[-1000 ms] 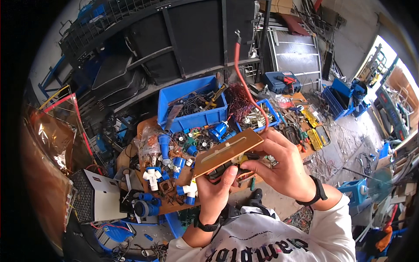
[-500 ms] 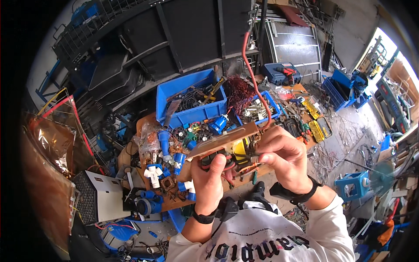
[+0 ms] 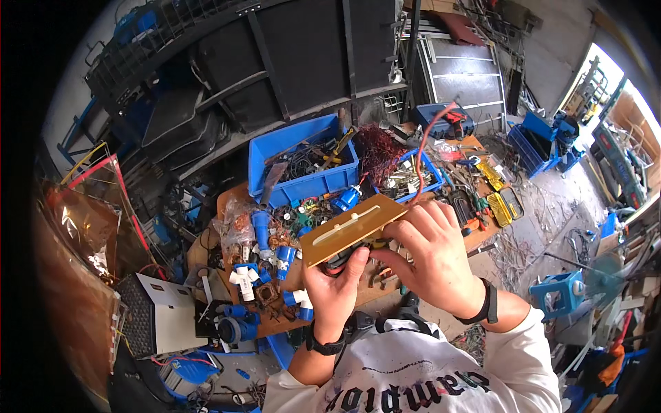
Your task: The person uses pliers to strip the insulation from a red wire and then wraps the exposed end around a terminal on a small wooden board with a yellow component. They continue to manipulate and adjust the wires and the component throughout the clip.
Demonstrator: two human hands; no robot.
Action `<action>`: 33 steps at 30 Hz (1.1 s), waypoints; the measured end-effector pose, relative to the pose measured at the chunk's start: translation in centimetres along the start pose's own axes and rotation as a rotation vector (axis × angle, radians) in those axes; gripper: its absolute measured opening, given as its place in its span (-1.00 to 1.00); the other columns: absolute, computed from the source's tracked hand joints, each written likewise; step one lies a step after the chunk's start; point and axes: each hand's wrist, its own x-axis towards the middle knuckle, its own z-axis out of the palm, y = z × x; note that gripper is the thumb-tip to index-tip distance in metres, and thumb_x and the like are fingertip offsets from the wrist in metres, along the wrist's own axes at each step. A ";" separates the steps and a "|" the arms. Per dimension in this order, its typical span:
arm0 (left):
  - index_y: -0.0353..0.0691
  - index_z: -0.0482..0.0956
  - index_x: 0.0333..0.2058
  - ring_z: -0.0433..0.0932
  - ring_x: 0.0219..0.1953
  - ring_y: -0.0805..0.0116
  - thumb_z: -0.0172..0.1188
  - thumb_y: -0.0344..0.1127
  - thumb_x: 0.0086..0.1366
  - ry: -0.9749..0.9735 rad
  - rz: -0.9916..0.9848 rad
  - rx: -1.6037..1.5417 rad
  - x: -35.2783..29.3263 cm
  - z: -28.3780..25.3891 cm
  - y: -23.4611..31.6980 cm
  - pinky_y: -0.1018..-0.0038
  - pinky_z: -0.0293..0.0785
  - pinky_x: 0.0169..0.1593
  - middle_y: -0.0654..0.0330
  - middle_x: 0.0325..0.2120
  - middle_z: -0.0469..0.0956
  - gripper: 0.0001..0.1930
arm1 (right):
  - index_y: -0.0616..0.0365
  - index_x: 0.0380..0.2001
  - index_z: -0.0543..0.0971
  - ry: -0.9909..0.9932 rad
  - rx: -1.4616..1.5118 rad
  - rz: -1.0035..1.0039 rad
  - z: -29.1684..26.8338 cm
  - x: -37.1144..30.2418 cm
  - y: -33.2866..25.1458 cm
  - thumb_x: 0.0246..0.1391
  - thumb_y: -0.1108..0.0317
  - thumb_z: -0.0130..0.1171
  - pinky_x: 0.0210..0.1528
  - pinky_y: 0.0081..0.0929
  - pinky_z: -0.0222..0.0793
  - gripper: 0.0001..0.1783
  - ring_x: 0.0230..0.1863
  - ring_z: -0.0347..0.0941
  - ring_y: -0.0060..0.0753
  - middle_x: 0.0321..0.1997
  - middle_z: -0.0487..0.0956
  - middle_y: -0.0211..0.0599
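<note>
A flat yellowish-brown rectangular panel [image 3: 354, 229] with a long slot is held up in front of me, tilted so its broad face shows. My left hand [image 3: 330, 292] is closed on its near left part, thumb along the underside. Dark and red parts lie beneath the panel, mostly hidden. At the right end, my right hand [image 3: 437, 258] is closed, with curled fingers at the panel's edge and thumb below, pointing toward the left thumb. A stiff red cable [image 3: 421, 158] rises from behind the right fingers; its lower end is hidden.
Beyond the panel stand a large blue bin [image 3: 303, 189] of scrap and tools and a smaller blue tray [image 3: 430, 180] of metal pieces. White and blue pipe fittings [image 3: 244, 279] lie left. A yellow bit case [image 3: 499, 206] and hand tools crowd the wooden bench's right.
The panel has tipped from nearly edge-on to show its slotted face. My right hand has moved left, closer to the left. The red cable's upper end has swung right and down.
</note>
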 end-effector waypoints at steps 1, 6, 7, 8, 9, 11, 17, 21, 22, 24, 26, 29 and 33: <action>-0.30 0.45 -0.05 0.49 -0.57 0.57 0.28 -0.41 0.27 -0.003 0.007 0.018 0.0 0.0 -0.1 0.67 0.36 -0.57 0.25 -0.41 0.56 -0.69 | 0.08 -0.35 0.49 0.022 0.000 -0.012 0.4 -0.1 0.0 -0.10 0.23 0.36 -0.10 -0.20 0.19 -0.70 -0.24 0.32 -0.17 -0.32 0.38 -0.30; -0.36 0.48 -0.05 0.54 -0.31 0.60 0.32 -0.44 0.24 0.048 -0.059 -0.038 -0.1 0.5 -0.4 0.66 0.48 -0.27 0.24 -0.26 0.59 -0.67 | 0.09 -0.38 0.49 0.039 0.020 0.056 1.5 -0.7 -0.7 -0.06 0.32 0.30 -0.07 -0.16 0.15 -0.79 -0.23 0.30 -0.16 -0.33 0.38 -0.30; -0.36 0.48 -0.05 0.54 -0.33 0.61 0.32 -0.44 0.24 0.051 -0.052 -0.045 -0.2 0.5 -0.5 0.67 0.47 -0.29 0.25 -0.28 0.59 -0.67 | 0.09 -0.39 0.49 0.049 0.034 0.048 1.7 -0.9 -0.7 -0.05 0.33 0.29 -0.06 -0.15 0.14 -0.82 -0.23 0.29 -0.16 -0.34 0.37 -0.30; -0.35 0.47 -0.06 0.54 -0.35 0.61 0.31 -0.44 0.24 0.057 -0.049 -0.054 -0.4 0.5 -0.6 0.67 0.47 -0.31 0.25 -0.30 0.59 -0.68 | 0.08 -0.40 0.49 0.058 0.042 0.036 1.8 -1.2 -0.8 -0.05 0.34 0.29 -0.06 -0.15 0.13 -0.82 -0.23 0.29 -0.16 -0.34 0.37 -0.31; -0.35 0.47 -0.06 0.54 -0.37 0.61 0.31 -0.44 0.25 0.062 -0.047 -0.062 -0.6 0.4 -0.7 0.68 0.47 -0.33 0.26 -0.32 0.58 -0.68 | 0.08 -0.42 0.49 0.067 0.051 0.023 1.9 -1.6 -0.8 -0.05 0.35 0.28 -0.07 -0.14 0.12 -0.83 -0.24 0.28 -0.17 -0.34 0.36 -0.31; -0.32 0.46 -0.07 0.53 -0.42 0.60 0.30 -0.43 0.25 0.093 -0.033 -0.107 -0.8 1.0 -0.4 0.67 0.46 -0.39 0.26 -0.35 0.58 -0.69 | 0.08 -0.45 0.49 0.121 0.114 0.005 2.2 -1.9 -0.6 -0.08 0.37 0.30 -0.07 -0.13 0.10 -0.83 -0.26 0.27 -0.18 -0.36 0.34 -0.31; -0.27 0.45 -0.07 0.52 -0.34 0.52 0.28 -0.22 0.29 0.120 0.052 -0.059 -1.1 1.1 -0.3 0.56 0.48 -0.29 0.26 -0.26 0.55 -0.66 | 0.09 -0.46 0.50 0.150 0.243 -0.096 1.4 -2.2 -0.8 -0.13 0.38 0.35 -0.06 -0.13 0.09 -0.80 -0.26 0.30 -0.20 -0.38 0.33 -0.33; -0.25 0.45 -0.05 0.54 -0.27 0.51 0.29 -0.15 0.28 0.080 0.005 -0.109 -1.4 0.6 0.1 0.54 0.49 -0.18 0.27 -0.24 0.55 -0.62 | 0.10 -0.46 0.51 0.124 0.272 -0.131 1.1 -3.0 -0.7 -0.16 0.38 0.35 -0.05 -0.13 0.08 -0.80 -0.24 0.33 -0.21 -0.36 0.36 -0.32; -0.24 0.46 -0.05 0.54 -0.26 0.51 0.30 -0.13 0.28 0.065 0.002 -0.118 -1.4 0.4 0.0 0.54 0.49 -0.16 0.27 -0.24 0.56 -0.60 | 0.10 -0.46 0.50 0.115 0.278 -0.151 0.9 -3.1 -0.6 -0.19 0.40 0.35 -0.04 -0.14 0.08 -0.79 -0.24 0.34 -0.21 -0.34 0.38 -0.32; -0.24 0.46 -0.06 0.54 -0.28 0.51 0.31 -0.09 0.26 0.098 -0.005 -0.116 -1.5 0.6 0.1 0.55 0.49 -0.21 0.27 -0.24 0.56 -0.58 | 0.09 -0.45 0.51 0.088 0.285 -0.205 0.5 -3.5 -0.4 -0.21 0.40 0.35 -0.01 -0.13 0.07 -0.78 -0.22 0.37 -0.22 -0.32 0.41 -0.31; -0.24 0.46 -0.06 0.54 -0.30 0.52 0.32 -0.07 0.25 0.119 -0.029 -0.129 -1.6 0.7 0.2 0.57 0.48 -0.25 0.27 -0.25 0.56 -0.56 | 0.09 -0.45 0.51 0.053 0.287 -0.271 -0.1 -3.6 0.1 -0.20 0.38 0.36 0.01 -0.10 0.07 -0.78 -0.20 0.38 -0.22 -0.32 0.41 -0.32; -0.24 0.46 -0.06 0.54 -0.33 0.52 0.32 -0.07 0.26 0.116 -0.055 -0.158 -1.6 0.8 0.5 0.58 0.47 -0.28 0.27 -0.26 0.56 -0.57 | 0.08 -0.46 0.51 0.030 0.281 -0.331 -0.9 -3.8 0.7 -0.20 0.37 0.36 0.06 -0.07 0.08 -0.78 -0.18 0.40 -0.23 -0.31 0.42 -0.34; -0.23 0.45 -0.04 0.54 -0.34 0.51 0.28 -0.12 0.29 0.101 -0.033 -0.168 -1.4 1.3 0.2 0.57 0.47 -0.32 0.24 -0.26 0.57 -0.61 | 0.07 -0.41 0.53 0.029 0.187 -0.300 -1.4 -4.5 1.4 -0.18 0.34 0.37 0.10 -0.06 0.11 -0.77 -0.14 0.40 -0.23 -0.28 0.44 -0.36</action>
